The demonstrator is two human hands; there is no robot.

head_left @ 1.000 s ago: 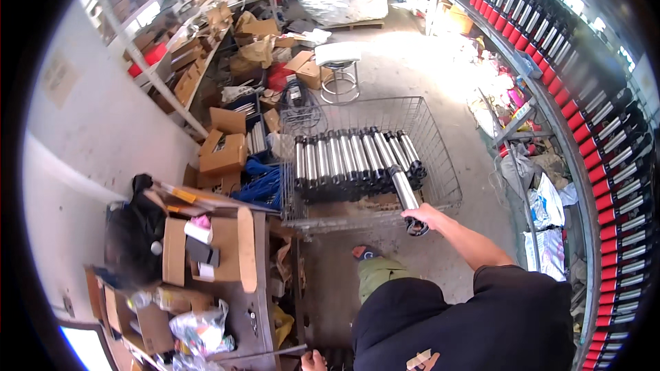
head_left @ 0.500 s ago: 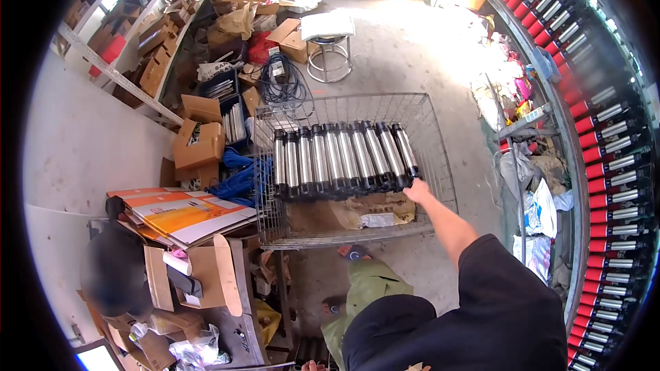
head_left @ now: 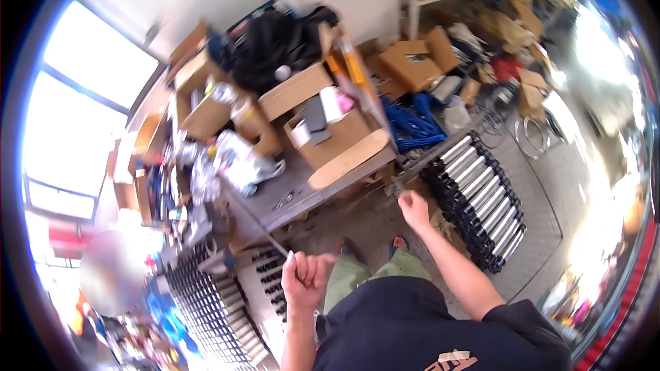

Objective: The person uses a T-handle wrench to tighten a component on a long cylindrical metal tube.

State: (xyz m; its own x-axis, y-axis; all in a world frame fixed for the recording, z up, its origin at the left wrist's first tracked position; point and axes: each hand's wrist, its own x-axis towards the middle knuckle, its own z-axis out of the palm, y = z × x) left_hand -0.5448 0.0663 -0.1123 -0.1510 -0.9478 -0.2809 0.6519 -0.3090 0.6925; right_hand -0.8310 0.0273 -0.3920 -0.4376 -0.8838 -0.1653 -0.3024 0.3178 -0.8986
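While one row of metal tubes (head_left: 481,189) with black ends already lies side by side in the wire basket (head_left: 540,223), on the person's right, a separate stack of pale rods (head_left: 237,312) with dark ends lies at the lower left, outside it. Between that stack and the person's legs is a row of black-ended pieces (head_left: 271,278). Judging by this, the basket is partly filled; how many pieces are left over cannot be counted, as blur and overlap hide some.

The right hand (head_left: 414,209) is just beside the basket's near corner, its fingers bent inward; no tube shows in it, but whether it pinches anything cannot be told. The left hand (head_left: 306,280) has curled fingers, close to the end of a thin bar (head_left: 256,218) that slants from the worktop (head_left: 299,182); a grip on that bar cannot be confirmed. On the worktop stand an opened carton (head_left: 350,158) and, beside it, clear plastic bags (head_left: 240,161).
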